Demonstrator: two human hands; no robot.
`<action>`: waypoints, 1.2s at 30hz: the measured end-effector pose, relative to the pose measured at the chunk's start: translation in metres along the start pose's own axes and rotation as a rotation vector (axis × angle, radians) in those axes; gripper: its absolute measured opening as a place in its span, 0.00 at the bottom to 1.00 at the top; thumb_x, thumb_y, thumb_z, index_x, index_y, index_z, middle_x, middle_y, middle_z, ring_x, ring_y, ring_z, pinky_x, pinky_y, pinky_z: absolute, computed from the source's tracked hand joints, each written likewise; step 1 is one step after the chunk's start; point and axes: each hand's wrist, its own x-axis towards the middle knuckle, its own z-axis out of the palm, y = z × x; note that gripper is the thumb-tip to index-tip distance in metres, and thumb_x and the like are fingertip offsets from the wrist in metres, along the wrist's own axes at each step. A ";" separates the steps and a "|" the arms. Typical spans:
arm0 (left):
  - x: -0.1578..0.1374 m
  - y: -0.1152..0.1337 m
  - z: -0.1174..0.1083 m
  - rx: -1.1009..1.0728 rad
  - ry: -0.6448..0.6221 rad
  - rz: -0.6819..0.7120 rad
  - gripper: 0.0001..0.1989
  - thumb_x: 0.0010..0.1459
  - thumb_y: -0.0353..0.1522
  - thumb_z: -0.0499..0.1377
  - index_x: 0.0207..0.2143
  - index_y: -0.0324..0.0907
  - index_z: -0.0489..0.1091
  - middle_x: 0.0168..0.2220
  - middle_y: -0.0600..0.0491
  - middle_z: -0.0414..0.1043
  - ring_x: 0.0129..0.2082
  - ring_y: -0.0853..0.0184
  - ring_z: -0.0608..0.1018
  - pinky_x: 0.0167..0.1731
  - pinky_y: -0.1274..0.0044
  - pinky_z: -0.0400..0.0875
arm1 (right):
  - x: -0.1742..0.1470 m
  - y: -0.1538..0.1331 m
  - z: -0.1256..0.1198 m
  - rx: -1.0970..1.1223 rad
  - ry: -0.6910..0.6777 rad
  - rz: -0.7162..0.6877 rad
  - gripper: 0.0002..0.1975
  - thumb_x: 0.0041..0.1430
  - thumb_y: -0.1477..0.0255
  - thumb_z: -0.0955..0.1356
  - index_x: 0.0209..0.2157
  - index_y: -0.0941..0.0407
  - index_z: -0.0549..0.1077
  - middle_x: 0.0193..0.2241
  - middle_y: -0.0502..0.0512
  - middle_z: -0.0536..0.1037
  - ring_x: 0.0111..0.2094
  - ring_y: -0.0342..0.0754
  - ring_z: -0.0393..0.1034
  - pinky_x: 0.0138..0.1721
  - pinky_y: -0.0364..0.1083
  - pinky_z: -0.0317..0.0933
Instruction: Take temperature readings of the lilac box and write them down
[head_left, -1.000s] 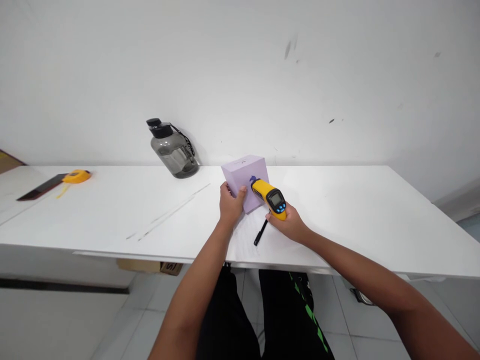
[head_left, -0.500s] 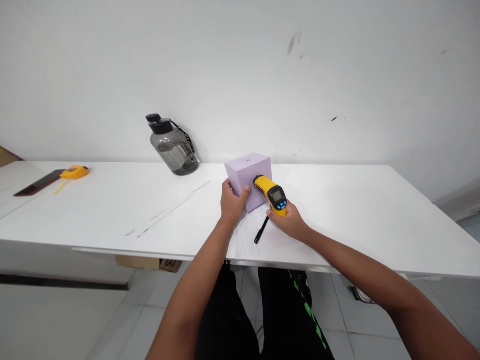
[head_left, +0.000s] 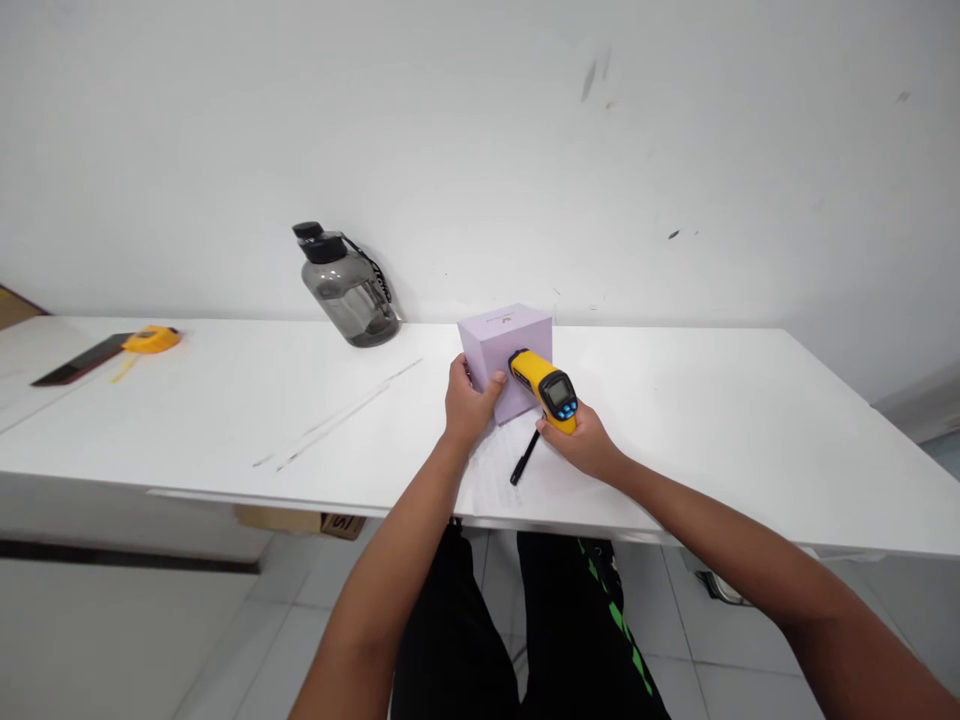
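Note:
My left hand (head_left: 472,400) grips the lower left side of a lilac box (head_left: 491,352), its thumb on the face toward me. Wrapped round the handle of a yellow and black infrared thermometer (head_left: 541,385) is my right hand (head_left: 583,440). The thermometer's nose points at the near face of the box; whether it touches, I cannot tell. Its small screen and blue buttons face me, while the trigger side is hidden. A black pen (head_left: 526,458) lies just below my right hand, over a sheet of marked paper (head_left: 491,475).
A grey water bottle (head_left: 349,295) with a black cap stands by the wall, left of the box. Farther left on the white table (head_left: 720,430), a yellow tape measure (head_left: 152,340) lies beside a dark flat blade-like object (head_left: 84,362). Below the table is a cardboard box (head_left: 300,521).
The lilac box has shifted slightly to the right in my left hand. The thermometer stays aimed at its near face, and the camera view has moved a little.

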 end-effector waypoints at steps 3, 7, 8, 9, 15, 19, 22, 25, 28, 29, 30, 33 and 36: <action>0.000 0.000 0.000 0.009 -0.002 0.007 0.40 0.52 0.57 0.70 0.58 0.44 0.67 0.56 0.42 0.76 0.54 0.51 0.80 0.54 0.60 0.74 | 0.000 0.000 0.000 -0.005 -0.004 -0.001 0.18 0.52 0.53 0.71 0.35 0.51 0.70 0.30 0.51 0.74 0.33 0.51 0.68 0.37 0.53 0.70; 0.000 0.000 -0.001 0.031 -0.002 0.005 0.39 0.53 0.56 0.70 0.59 0.45 0.67 0.57 0.43 0.76 0.54 0.52 0.80 0.54 0.61 0.74 | 0.000 -0.001 -0.001 0.018 -0.017 -0.006 0.18 0.52 0.53 0.72 0.36 0.51 0.70 0.30 0.50 0.74 0.32 0.50 0.68 0.37 0.52 0.69; 0.000 0.000 -0.001 0.034 -0.003 0.002 0.39 0.54 0.56 0.70 0.60 0.45 0.67 0.57 0.43 0.76 0.54 0.52 0.80 0.55 0.61 0.74 | 0.000 -0.001 -0.002 0.024 -0.019 -0.006 0.18 0.52 0.53 0.72 0.36 0.51 0.70 0.30 0.50 0.74 0.32 0.50 0.68 0.37 0.52 0.69; 0.000 0.000 -0.001 0.036 -0.005 -0.001 0.39 0.54 0.56 0.70 0.60 0.45 0.67 0.57 0.43 0.76 0.54 0.52 0.80 0.55 0.61 0.74 | 0.000 -0.002 -0.002 0.027 -0.020 -0.007 0.18 0.52 0.53 0.72 0.36 0.51 0.70 0.29 0.50 0.74 0.32 0.50 0.68 0.37 0.52 0.69; 0.002 -0.002 -0.001 0.031 -0.002 -0.016 0.38 0.55 0.55 0.70 0.61 0.45 0.67 0.57 0.43 0.77 0.53 0.52 0.80 0.55 0.61 0.74 | -0.004 0.000 0.000 0.005 0.025 -0.093 0.21 0.55 0.54 0.74 0.44 0.52 0.73 0.33 0.53 0.78 0.34 0.53 0.72 0.38 0.53 0.71; 0.006 -0.001 -0.001 0.013 0.032 -0.042 0.33 0.58 0.53 0.69 0.58 0.45 0.68 0.53 0.44 0.78 0.50 0.54 0.80 0.53 0.62 0.75 | -0.006 0.004 0.000 0.032 0.175 -0.164 0.33 0.57 0.56 0.74 0.61 0.52 0.67 0.41 0.57 0.80 0.38 0.55 0.75 0.42 0.55 0.73; 0.009 -0.002 -0.002 0.026 0.093 -0.065 0.31 0.58 0.51 0.69 0.55 0.45 0.68 0.52 0.44 0.77 0.50 0.54 0.80 0.55 0.60 0.75 | -0.004 0.005 -0.002 0.075 0.253 -0.194 0.39 0.57 0.55 0.74 0.66 0.53 0.62 0.43 0.58 0.79 0.39 0.55 0.75 0.43 0.55 0.74; 0.012 -0.005 -0.004 0.034 0.145 -0.075 0.32 0.56 0.50 0.71 0.56 0.46 0.67 0.54 0.44 0.75 0.55 0.52 0.78 0.60 0.57 0.73 | -0.001 0.002 -0.006 0.083 0.285 -0.171 0.34 0.59 0.55 0.72 0.62 0.53 0.65 0.43 0.57 0.78 0.40 0.55 0.75 0.43 0.55 0.73; 0.015 -0.007 -0.005 0.019 0.183 -0.099 0.37 0.53 0.50 0.74 0.59 0.47 0.64 0.60 0.42 0.72 0.61 0.50 0.76 0.65 0.54 0.71 | 0.001 -0.002 -0.009 0.074 0.301 -0.123 0.26 0.59 0.54 0.72 0.55 0.52 0.69 0.40 0.55 0.77 0.39 0.54 0.73 0.42 0.54 0.72; 0.016 -0.008 -0.005 0.019 0.193 -0.102 0.39 0.52 0.49 0.75 0.60 0.48 0.63 0.63 0.41 0.70 0.63 0.49 0.75 0.67 0.54 0.69 | 0.001 -0.003 -0.010 0.073 0.309 -0.113 0.25 0.59 0.54 0.72 0.53 0.51 0.69 0.39 0.55 0.77 0.39 0.54 0.73 0.42 0.54 0.72; 0.017 -0.008 -0.006 0.021 0.202 -0.103 0.41 0.51 0.49 0.75 0.60 0.48 0.62 0.65 0.40 0.68 0.65 0.48 0.74 0.68 0.53 0.68 | 0.002 -0.003 -0.011 0.075 0.318 -0.107 0.24 0.59 0.55 0.72 0.52 0.51 0.70 0.38 0.54 0.77 0.38 0.54 0.72 0.42 0.54 0.72; 0.019 -0.007 -0.005 0.026 0.217 -0.106 0.44 0.49 0.47 0.77 0.62 0.48 0.60 0.67 0.39 0.66 0.68 0.47 0.71 0.71 0.52 0.66 | 0.002 -0.005 -0.012 0.085 0.326 -0.111 0.22 0.59 0.55 0.72 0.50 0.51 0.70 0.37 0.54 0.77 0.38 0.54 0.72 0.43 0.54 0.71; 0.020 -0.007 -0.005 0.012 0.204 -0.102 0.44 0.49 0.45 0.77 0.62 0.48 0.59 0.67 0.39 0.65 0.69 0.47 0.71 0.71 0.53 0.66 | 0.002 -0.007 -0.013 0.077 0.315 -0.118 0.20 0.60 0.54 0.71 0.49 0.51 0.70 0.37 0.53 0.76 0.38 0.54 0.72 0.42 0.54 0.70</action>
